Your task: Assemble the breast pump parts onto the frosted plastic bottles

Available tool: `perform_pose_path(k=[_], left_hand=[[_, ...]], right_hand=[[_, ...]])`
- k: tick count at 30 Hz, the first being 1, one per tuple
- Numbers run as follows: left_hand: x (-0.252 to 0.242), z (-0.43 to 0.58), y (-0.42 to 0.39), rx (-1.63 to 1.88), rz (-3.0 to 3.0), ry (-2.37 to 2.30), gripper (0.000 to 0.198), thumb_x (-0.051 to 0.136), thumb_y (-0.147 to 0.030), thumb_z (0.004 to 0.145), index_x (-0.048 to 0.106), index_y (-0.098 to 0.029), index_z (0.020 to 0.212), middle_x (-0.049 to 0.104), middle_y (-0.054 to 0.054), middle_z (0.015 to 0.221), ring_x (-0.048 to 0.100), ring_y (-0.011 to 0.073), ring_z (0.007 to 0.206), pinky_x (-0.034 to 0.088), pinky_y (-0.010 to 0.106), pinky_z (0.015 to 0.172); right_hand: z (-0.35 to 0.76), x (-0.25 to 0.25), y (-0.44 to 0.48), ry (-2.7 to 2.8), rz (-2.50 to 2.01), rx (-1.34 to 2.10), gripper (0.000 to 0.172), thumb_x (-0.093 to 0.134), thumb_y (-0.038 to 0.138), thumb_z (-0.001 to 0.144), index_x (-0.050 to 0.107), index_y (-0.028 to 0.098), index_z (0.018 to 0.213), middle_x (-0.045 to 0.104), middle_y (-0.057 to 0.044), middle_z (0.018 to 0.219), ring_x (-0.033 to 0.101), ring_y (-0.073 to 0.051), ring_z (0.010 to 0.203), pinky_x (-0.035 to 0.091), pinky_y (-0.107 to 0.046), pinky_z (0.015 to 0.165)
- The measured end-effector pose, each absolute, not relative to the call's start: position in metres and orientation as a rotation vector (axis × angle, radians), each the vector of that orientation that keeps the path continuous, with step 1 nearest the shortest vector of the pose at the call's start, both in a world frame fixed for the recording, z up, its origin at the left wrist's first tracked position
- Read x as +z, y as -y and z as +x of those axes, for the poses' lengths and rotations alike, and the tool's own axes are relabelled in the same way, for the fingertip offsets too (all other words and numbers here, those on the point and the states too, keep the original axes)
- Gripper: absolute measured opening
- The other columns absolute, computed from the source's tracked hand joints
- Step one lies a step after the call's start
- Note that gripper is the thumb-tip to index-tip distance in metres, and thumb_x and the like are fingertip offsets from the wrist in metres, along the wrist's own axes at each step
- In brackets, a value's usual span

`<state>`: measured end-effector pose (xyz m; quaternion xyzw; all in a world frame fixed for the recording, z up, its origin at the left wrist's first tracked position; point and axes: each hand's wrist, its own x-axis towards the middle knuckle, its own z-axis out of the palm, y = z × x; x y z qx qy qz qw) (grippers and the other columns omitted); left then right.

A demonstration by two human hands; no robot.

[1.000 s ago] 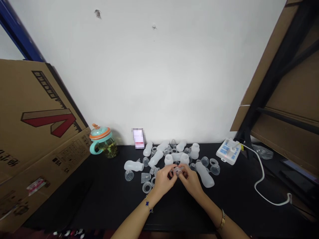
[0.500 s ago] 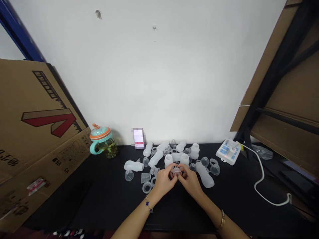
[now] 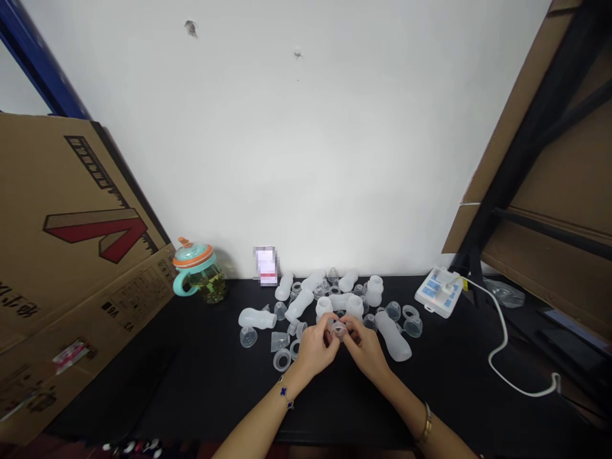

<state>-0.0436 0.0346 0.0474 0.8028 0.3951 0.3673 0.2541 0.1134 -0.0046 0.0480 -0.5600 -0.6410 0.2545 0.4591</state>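
My left hand (image 3: 319, 341) and my right hand (image 3: 359, 338) meet over the front of a cluster of baby bottle parts. Between their fingertips they grip a translucent bottle collar ring (image 3: 339, 328), partly hidden by the fingers; whether a teat sits in it I cannot make out. Just behind the hands stand two frosted white bottle bodies (image 3: 354, 306). A longer bottle body (image 3: 394, 336) lies right of my right hand. Left of my left hand are a loose collar ring (image 3: 282, 359) and a clear cap (image 3: 280, 341) on its side.
More bottle bodies (image 3: 257, 317) and clear dome caps (image 3: 248, 336) lie scattered on the black table (image 3: 201, 382). A tea jug (image 3: 198, 271) stands at left beside a cardboard box (image 3: 86, 255). A phone (image 3: 266, 265) leans on the wall. A power strip (image 3: 438, 291) trails a white cable (image 3: 502, 338).
The fingers have shifted slightly around the collar ring, and the right thumb has moved a little. Both hands stay in the same place; the parts on the table lie as before.
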Motion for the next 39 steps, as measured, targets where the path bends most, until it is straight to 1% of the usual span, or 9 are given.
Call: perform_pose_path(k=[4, 14, 19, 23, 31, 36, 39], left_hand=[[0.0463, -0.0437, -0.0345, 1.006, 2.181, -1.057, 0.019, 0.052, -0.022, 0.088, 0.058, -0.022, 0.106, 0.052, -0.008, 0.055, 0.054, 0.0120, 0.047, 0.034, 0.020, 0.050], [0.0489, -0.0446, -0.0337, 1.018, 2.192, -1.048, 0.015, 0.052, -0.026, 0.091, 0.061, -0.021, 0.102, 0.054, -0.007, 0.054, 0.053, 0.0116, 0.047, 0.032, 0.020, 0.050], [0.0501, -0.0447, -0.0336, 1.009, 2.203, -1.063, 0.017, 0.048, -0.030, 0.096, 0.061, -0.021, 0.103, 0.053, -0.007, 0.053, 0.054, 0.0126, 0.048, 0.032, 0.021, 0.051], [0.0496, -0.0445, -0.0351, 0.999, 2.192, -1.066, 0.018, 0.047, -0.032, 0.098, 0.061, -0.021, 0.101, 0.056, -0.005, 0.055, 0.056, 0.0129, 0.050, 0.034, 0.022, 0.052], [0.0488, -0.0457, -0.0374, 1.017, 2.192, -1.077, 0.017, 0.051, -0.033, 0.097, 0.062, -0.021, 0.099, 0.060, -0.004, 0.057, 0.058, 0.0129, 0.051, 0.037, 0.021, 0.053], [0.0478, -0.0459, -0.0377, 1.049, 2.195, -1.098, 0.016, 0.054, -0.033, 0.095, 0.064, -0.021, 0.095, 0.062, -0.004, 0.059, 0.059, 0.0125, 0.052, 0.039, 0.020, 0.054], [0.0486, -0.0456, -0.0370, 1.049, 2.188, -1.089, 0.015, 0.053, -0.033, 0.095, 0.063, -0.021, 0.096, 0.063, -0.004, 0.060, 0.060, 0.0126, 0.053, 0.039, 0.020, 0.054]], right_hand=[[0.1127, 0.0491, 0.0052, 1.579, -1.394, 0.614, 0.025, 0.051, 0.040, 0.095, 0.064, 0.022, 0.107, 0.071, 0.000, 0.074, 0.060, -0.015, 0.055, 0.039, -0.024, 0.051], [0.1141, 0.0448, 0.0052, 1.550, -1.388, 0.630, 0.029, 0.050, 0.042, 0.096, 0.067, 0.020, 0.101, 0.064, 0.002, 0.061, 0.057, -0.016, 0.053, 0.039, -0.023, 0.049], [0.1148, 0.0453, 0.0046, 1.564, -1.406, 0.584, 0.028, 0.048, 0.041, 0.096, 0.067, 0.021, 0.102, 0.065, 0.001, 0.063, 0.059, -0.016, 0.054, 0.042, -0.024, 0.050], [0.1153, 0.0432, 0.0038, 1.574, -1.406, 0.574, 0.029, 0.046, 0.042, 0.097, 0.066, 0.021, 0.099, 0.065, 0.000, 0.064, 0.060, -0.017, 0.056, 0.044, -0.024, 0.052], [0.1157, 0.0411, 0.0018, 1.595, -1.420, 0.550, 0.030, 0.048, 0.044, 0.097, 0.069, 0.021, 0.099, 0.066, 0.000, 0.064, 0.063, -0.017, 0.058, 0.044, -0.024, 0.052], [0.1161, 0.0418, 0.0015, 1.594, -1.422, 0.567, 0.031, 0.050, 0.044, 0.096, 0.070, 0.021, 0.100, 0.066, 0.000, 0.065, 0.062, -0.017, 0.057, 0.045, -0.023, 0.052], [0.1156, 0.0439, 0.0025, 1.595, -1.412, 0.564, 0.032, 0.049, 0.044, 0.096, 0.071, 0.020, 0.100, 0.066, -0.001, 0.066, 0.061, -0.016, 0.056, 0.045, -0.023, 0.051]])
